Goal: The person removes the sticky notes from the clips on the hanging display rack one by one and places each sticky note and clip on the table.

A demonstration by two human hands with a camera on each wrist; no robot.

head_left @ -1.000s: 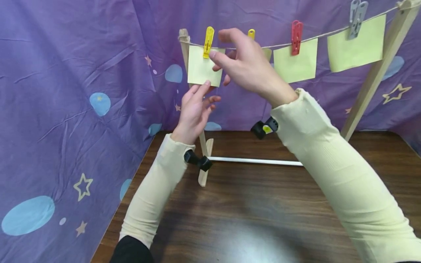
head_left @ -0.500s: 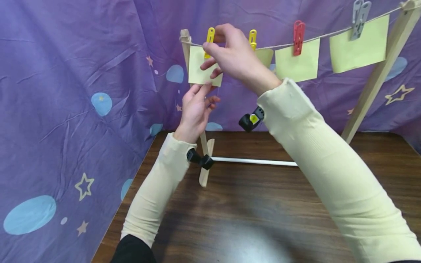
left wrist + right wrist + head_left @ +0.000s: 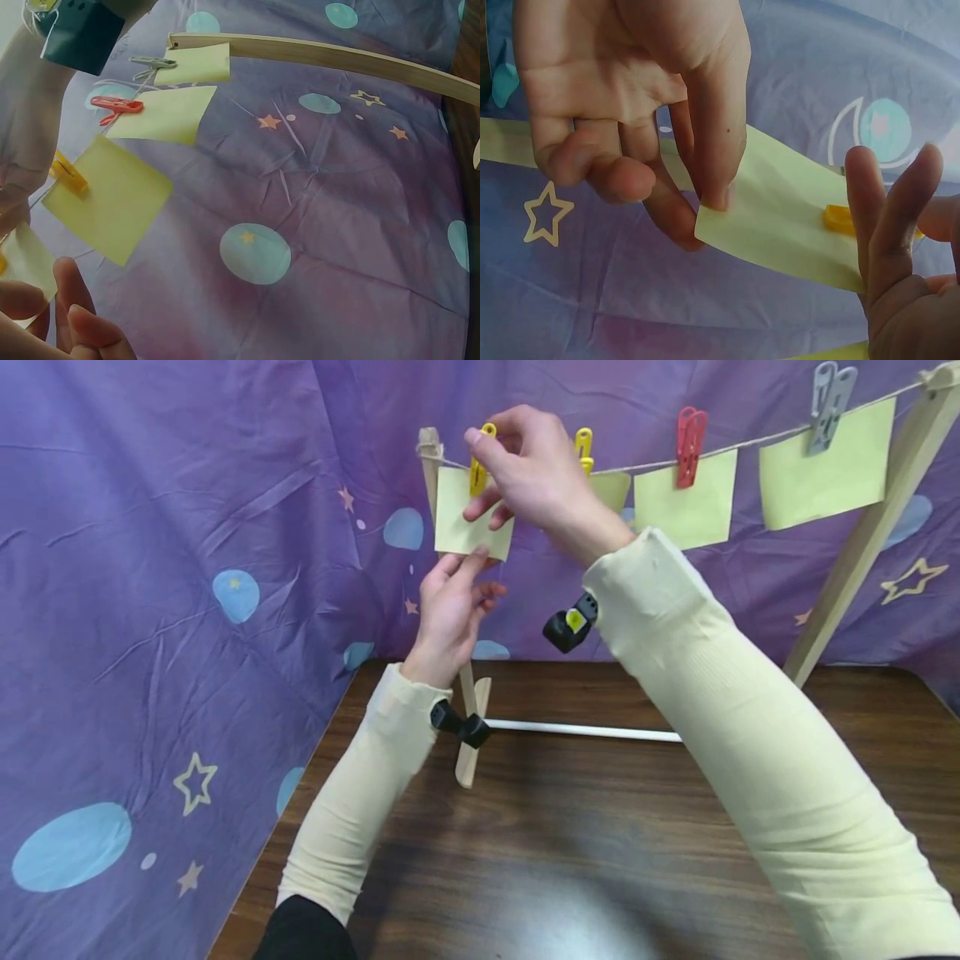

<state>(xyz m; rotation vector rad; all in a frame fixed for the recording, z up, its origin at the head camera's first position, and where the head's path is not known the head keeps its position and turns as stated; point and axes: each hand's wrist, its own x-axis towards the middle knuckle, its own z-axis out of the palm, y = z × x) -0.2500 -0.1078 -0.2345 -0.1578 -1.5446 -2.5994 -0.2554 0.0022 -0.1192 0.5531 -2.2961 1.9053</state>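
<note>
At the left end of a string (image 3: 626, 468), a pale yellow paper note (image 3: 456, 518) hangs under a yellow clothespin (image 3: 477, 478). My left hand (image 3: 448, 614) pinches the note's lower edge between thumb and index finger, clearly seen in the right wrist view, where the note (image 3: 780, 217) bows slightly. My right hand (image 3: 546, 468) is at the clothespin's upper end, thumb and index finger gripping it. Its other fingers (image 3: 864, 202) hang in front of the note and hide part of it.
Rightward along the string hang more yellow notes (image 3: 686, 502) under a second yellow clothespin (image 3: 583, 447), a red one (image 3: 690, 447) and a grey one (image 3: 831, 410). Wooden posts (image 3: 862, 539) hold the string. A white rod (image 3: 585, 729) runs low above the brown table (image 3: 600, 843).
My right hand has moved left and up onto the yellow clothespin, its thumb and index finger closing on the upper end. My left hand keeps its pinch on the note.
</note>
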